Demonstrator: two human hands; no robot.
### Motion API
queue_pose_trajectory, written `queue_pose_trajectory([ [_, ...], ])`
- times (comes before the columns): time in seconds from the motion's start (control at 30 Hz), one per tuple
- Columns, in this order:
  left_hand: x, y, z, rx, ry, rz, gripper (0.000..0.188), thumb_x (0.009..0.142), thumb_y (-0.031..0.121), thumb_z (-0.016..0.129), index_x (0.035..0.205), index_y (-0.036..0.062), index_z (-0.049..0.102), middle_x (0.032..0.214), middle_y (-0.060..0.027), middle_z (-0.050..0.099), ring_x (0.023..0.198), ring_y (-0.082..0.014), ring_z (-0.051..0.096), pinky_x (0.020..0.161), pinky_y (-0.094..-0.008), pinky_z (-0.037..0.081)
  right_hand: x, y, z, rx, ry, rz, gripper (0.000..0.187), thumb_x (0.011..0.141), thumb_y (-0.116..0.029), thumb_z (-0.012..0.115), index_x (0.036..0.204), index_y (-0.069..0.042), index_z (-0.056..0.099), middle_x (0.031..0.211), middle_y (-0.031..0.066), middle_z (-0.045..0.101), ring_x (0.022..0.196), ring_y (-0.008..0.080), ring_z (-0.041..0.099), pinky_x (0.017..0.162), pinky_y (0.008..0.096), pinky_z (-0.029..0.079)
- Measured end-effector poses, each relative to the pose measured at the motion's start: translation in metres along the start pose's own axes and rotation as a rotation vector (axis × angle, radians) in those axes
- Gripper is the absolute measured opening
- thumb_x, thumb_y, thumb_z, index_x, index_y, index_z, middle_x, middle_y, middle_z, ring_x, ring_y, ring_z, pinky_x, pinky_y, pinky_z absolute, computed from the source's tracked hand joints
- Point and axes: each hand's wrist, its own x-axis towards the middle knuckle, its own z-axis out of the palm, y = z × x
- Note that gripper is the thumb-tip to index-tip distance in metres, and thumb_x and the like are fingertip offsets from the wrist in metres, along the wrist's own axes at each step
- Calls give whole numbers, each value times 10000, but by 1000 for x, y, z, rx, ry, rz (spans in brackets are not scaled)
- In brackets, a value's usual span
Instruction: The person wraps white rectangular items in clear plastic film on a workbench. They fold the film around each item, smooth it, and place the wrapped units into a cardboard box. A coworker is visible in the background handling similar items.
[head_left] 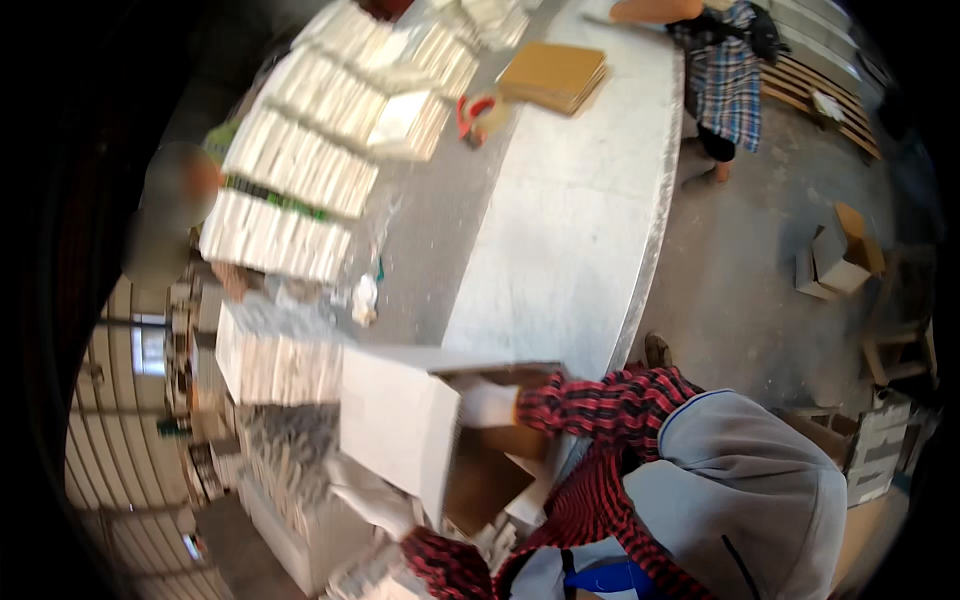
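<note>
A white cardboard box [395, 425] with a brown inside is tilted in front of me at the near end of the table, its opening turned toward me. Against its lower left side lies my left hand [375, 498], in a white glove, holding the box from outside. My right hand [488, 403], also gloved in white, reaches into the opening from the right. The box and blur hide its fingers, so I cannot make out what they grip. A brown flap [485, 490] hangs at the near side of the opening.
Rows of white stacked bundles [290, 190] line the table's left side; a co-worker's hand [232, 280] is beside them. Flat brown cardboard sheets [552, 75] and a red tape dispenser [474, 120] lie farther off. Another person [725, 85] stands far right, near an open box [842, 255] on the floor.
</note>
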Motion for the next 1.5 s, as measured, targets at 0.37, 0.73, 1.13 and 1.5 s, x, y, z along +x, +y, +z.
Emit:
queue_pose_trajectory([
  [0.37, -30, -86, 40, 77, 183, -340, 649, 1124, 468, 444, 1629, 67, 373, 1637, -126, 448, 1410, -257, 530, 1226, -471, 339, -108, -143, -202, -356, 192, 300, 757, 822, -337, 905, 1439, -54, 569, 1341, 193, 662, 1194, 375, 659, 1018, 433, 551],
  [0.73, -51, -84, 32, 110, 229, -338, 659, 1123, 489, 426, 1604, 40, 411, 1621, -136, 477, 1381, -252, 557, 1183, -439, 387, -35, -177, -164, -556, -173, 38, 415, 1011, -333, 633, 1303, -39, 657, 937, 264, 688, 780, 458, 650, 723, 511, 550],
  [1.13, -88, -25, 6, 566, 200, -294, 681, 1122, 513, 407, 1577, 10, 454, 1604, -146, 508, 1349, -247, 587, 1136, -403, 439, 93, -260, -199, -820, -964, 490, 717, 998, -593, 547, 888, 89, 740, 802, 304, 699, 773, 394, 723, 762, 456, 569],
  [1.5, -104, 75, 113, 1260, 154, -63, 700, 1039, 337, 637, 1621, 32, 396, 1606, -228, 494, 1486, -316, 481, 1213, -383, 362, 36, -188, -246, 551, -516, 623, 779, 1093, -505, 523, 1673, -43, 285, 1643, 212, 437, 1378, 283, 571, 1104, 400, 487],
])
